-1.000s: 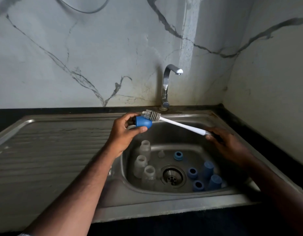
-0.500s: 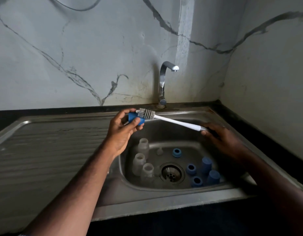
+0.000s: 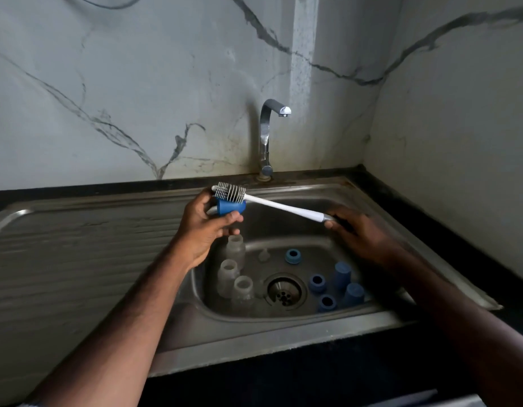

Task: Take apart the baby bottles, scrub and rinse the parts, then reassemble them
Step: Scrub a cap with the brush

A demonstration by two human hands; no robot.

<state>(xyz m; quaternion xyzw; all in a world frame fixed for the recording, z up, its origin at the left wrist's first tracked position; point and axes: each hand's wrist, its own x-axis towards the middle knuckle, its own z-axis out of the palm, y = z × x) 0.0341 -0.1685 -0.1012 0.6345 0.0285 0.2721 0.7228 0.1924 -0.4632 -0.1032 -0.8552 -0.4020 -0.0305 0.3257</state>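
Observation:
My left hand (image 3: 205,227) grips a blue bottle cap (image 3: 229,207) above the sink's left rim. My right hand (image 3: 361,233) holds the handle end of a white bottle brush (image 3: 286,207), whose grey bristle head lies on top of the cap. Down in the sink basin (image 3: 254,218) stand three clear bottle bodies (image 3: 228,274) on the left. A small clear teat (image 3: 263,255) lies near the middle. Several blue rings and caps (image 3: 333,286) sit on the right of the drain (image 3: 284,291).
A chrome tap (image 3: 267,136) rises behind the basin, with no water running. The ribbed steel drainboard (image 3: 78,248) stretches to the left. Marble walls close in at the back and right, and a dark counter edge runs along the front.
The brush head has slid along the blue cap, and my left hand has turned the cap so its side faces me. Both hands stay above the sink.

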